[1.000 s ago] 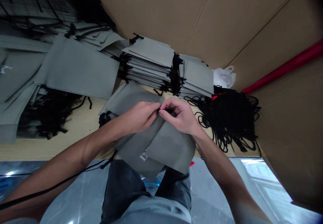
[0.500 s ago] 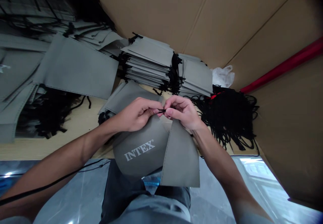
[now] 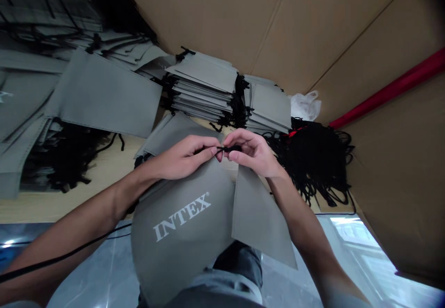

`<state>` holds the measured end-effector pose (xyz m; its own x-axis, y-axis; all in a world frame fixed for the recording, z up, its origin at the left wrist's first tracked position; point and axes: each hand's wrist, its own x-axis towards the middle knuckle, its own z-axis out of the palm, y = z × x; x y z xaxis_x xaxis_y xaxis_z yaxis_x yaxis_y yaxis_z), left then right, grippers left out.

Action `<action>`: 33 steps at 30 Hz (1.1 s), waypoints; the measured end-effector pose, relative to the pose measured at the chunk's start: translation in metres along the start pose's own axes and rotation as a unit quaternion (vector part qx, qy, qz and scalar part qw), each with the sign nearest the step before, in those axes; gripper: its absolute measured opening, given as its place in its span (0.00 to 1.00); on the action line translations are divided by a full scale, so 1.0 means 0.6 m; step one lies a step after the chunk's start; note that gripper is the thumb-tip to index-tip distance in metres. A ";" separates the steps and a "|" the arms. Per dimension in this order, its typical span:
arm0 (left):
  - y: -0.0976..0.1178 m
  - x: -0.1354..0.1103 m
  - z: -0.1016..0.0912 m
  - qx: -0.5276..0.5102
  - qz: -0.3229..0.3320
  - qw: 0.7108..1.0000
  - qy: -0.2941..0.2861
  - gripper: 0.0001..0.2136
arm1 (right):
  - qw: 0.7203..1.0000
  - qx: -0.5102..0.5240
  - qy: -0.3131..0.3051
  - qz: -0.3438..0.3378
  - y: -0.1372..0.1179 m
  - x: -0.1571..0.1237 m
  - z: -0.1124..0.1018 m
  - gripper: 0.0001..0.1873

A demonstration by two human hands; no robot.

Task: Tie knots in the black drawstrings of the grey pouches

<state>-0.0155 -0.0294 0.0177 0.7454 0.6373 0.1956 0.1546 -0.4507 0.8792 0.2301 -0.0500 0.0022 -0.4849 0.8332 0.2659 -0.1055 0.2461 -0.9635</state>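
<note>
Head view showed the left hand [image 3: 181, 157] and the right hand [image 3: 252, 153] meeting fingertip to fingertip, both pinching a short black drawstring [image 3: 227, 148] stretched between them. Just below the hands hung the grey pouch [image 3: 181, 234], its top edge at their fingers, a white INTEX print slanting across its face and a loose flap spreading under the right wrist. Beyond the hands, on the tabletop [image 3: 100, 173], sat stacked grey pouches [image 3: 205, 85]; a black cord heap [image 3: 313, 160] lay right of the right hand.
</note>
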 end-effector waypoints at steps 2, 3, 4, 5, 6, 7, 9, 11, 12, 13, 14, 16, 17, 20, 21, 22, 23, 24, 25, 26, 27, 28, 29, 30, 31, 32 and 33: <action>-0.003 0.000 -0.003 0.015 -0.021 1.000 0.008 0.18 | 0.999 -0.033 0.008 0.004 -0.008 -0.003 -0.006 0.14; -0.005 0.000 -0.005 0.022 -0.021 0.999 0.013 0.18 | 0.999 -0.045 0.016 0.007 -0.010 -0.003 -0.008 0.13; -0.008 0.001 -0.006 0.028 -0.015 0.999 0.019 0.18 | 0.998 -0.057 0.024 0.010 -0.010 -0.003 -0.009 0.11; -0.011 0.001 -0.008 0.034 -0.007 0.999 0.024 0.18 | 0.997 -0.069 0.032 0.012 -0.009 -0.003 -0.010 0.10; -0.013 0.002 -0.009 0.040 0.000 0.999 0.028 0.18 | 0.996 -0.079 0.040 0.012 -0.006 -0.003 -0.011 0.09; -0.016 0.003 -0.011 0.046 0.006 0.998 0.032 0.18 | 0.995 -0.088 0.047 0.011 -0.004 -0.002 -0.012 0.09; -0.021 0.005 -0.013 0.064 0.015 0.997 0.036 0.19 | 0.993 -0.106 0.060 -0.004 0.001 -0.001 -0.013 0.09; -0.024 0.005 -0.015 0.092 0.024 0.995 0.039 0.18 | 0.989 -0.134 0.064 -0.016 0.001 -0.002 -0.013 0.07; -0.025 0.005 -0.015 0.106 0.029 0.993 0.039 0.18 | 0.986 -0.151 0.065 -0.018 0.001 -0.003 -0.012 0.07; -0.026 0.005 -0.015 0.120 0.033 0.991 0.039 0.18 | 0.984 -0.168 0.062 -0.017 0.000 -0.004 -0.011 0.06; -0.026 0.004 -0.015 0.130 0.037 0.990 0.039 0.17 | 0.982 -0.181 0.058 -0.013 -0.001 -0.005 -0.010 0.06; -0.026 0.004 -0.013 0.138 0.042 0.989 0.037 0.17 | 0.980 -0.192 0.054 -0.005 0.000 -0.006 -0.006 0.09; -0.026 0.005 -0.012 0.137 0.042 0.989 0.036 0.17 | 0.980 -0.190 0.053 -0.001 0.002 -0.006 -0.004 0.12; -0.024 0.006 -0.008 0.129 0.038 0.990 0.035 0.16 | 0.985 -0.165 0.027 0.032 0.012 -0.005 -0.002 0.21; -0.024 0.007 -0.007 0.127 0.034 0.991 0.038 0.16 | 0.987 -0.154 0.011 0.043 0.016 -0.004 -0.003 0.24; -0.024 0.008 -0.005 0.124 0.028 0.991 0.043 0.17 | 0.988 -0.144 -0.007 0.053 0.018 -0.003 -0.004 0.25; -0.024 0.008 -0.004 0.122 0.022 0.991 0.050 0.17 | 0.989 -0.137 -0.022 0.058 0.020 -0.003 -0.005 0.24; -0.024 0.009 -0.003 0.118 0.017 0.991 0.057 0.17 | 0.989 -0.134 -0.032 0.059 0.021 -0.002 -0.007 0.23; -0.026 0.009 -0.002 0.115 0.013 0.991 0.061 0.16 | 0.989 -0.135 -0.036 0.058 0.021 -0.002 -0.009 0.20; -0.028 0.009 -0.002 0.109 0.010 0.992 0.064 0.16 | 0.988 -0.139 -0.033 0.055 0.020 -0.002 -0.011 0.18; -0.030 0.009 -0.002 0.102 0.007 0.992 0.067 0.15 | 0.988 -0.145 -0.028 0.054 0.019 -0.001 -0.013 0.16; -0.033 0.009 -0.002 0.094 0.003 0.993 0.071 0.14 | 0.987 -0.153 -0.020 0.053 0.017 -0.001 -0.016 0.14; -0.036 0.008 -0.004 0.082 -0.003 0.994 0.074 0.13 | 0.985 -0.160 -0.010 0.055 0.015 -0.001 -0.020 0.14; -0.038 0.007 -0.007 0.066 -0.012 0.995 0.075 0.13 | 0.984 -0.167 -0.003 0.059 0.013 -0.001 -0.024 0.13; -0.040 0.005 -0.010 0.047 -0.021 0.996 0.068 0.15 | 0.983 -0.171 0.002 0.063 0.012 -0.001 -0.030 0.13; -0.042 0.004 -0.015 0.029 -0.028 0.998 0.057 0.19 | 0.983 -0.173 0.004 0.069 0.011 0.000 -0.035 0.13; -0.042 0.002 -0.019 0.020 -0.028 0.998 0.042 0.23 | 0.982 -0.171 0.006 0.075 0.010 0.000 -0.041 0.12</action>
<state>-0.0262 -0.0100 0.0005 0.6776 0.7122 0.1837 0.2224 -0.4365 0.8718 0.2509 -0.0362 -0.0030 -0.4631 0.8775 0.1243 0.2651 0.2710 -0.9253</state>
